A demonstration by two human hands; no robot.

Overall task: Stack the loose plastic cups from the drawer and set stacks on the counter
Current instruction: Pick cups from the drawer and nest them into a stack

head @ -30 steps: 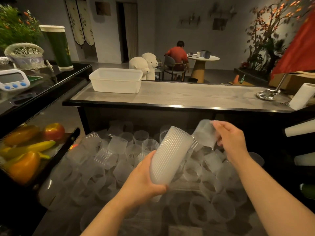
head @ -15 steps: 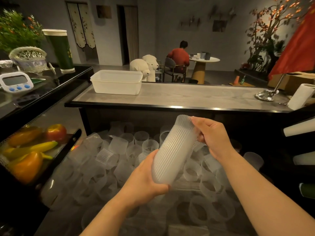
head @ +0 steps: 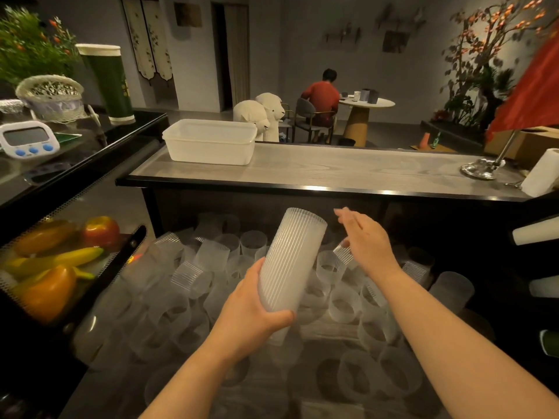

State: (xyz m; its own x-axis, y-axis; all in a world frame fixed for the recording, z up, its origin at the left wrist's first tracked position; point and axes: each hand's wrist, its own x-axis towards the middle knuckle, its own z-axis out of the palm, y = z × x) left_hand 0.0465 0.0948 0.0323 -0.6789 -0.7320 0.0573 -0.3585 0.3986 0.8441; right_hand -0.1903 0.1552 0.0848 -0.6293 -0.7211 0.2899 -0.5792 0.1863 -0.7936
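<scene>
Left hand (head: 252,309) grips the stack of ribbed cups (head: 290,261) near its lower end, fingers wrapped round it, forearm coming up from bottom centre. Stack tilts up and to the right, top end just below the bench (head: 348,172) edge, held over the open drawer (head: 272,373). Right hand (head: 367,243) is beside the stack's top, not touching, fingers straight and loosely spread, holding nothing, palm turned toward the stack, forearm entering from lower right. Loose cups (head: 340,306) fill the drawer below both hands, lying at mixed angles. White tub (head: 210,143) sits on the bench at left.
</scene>
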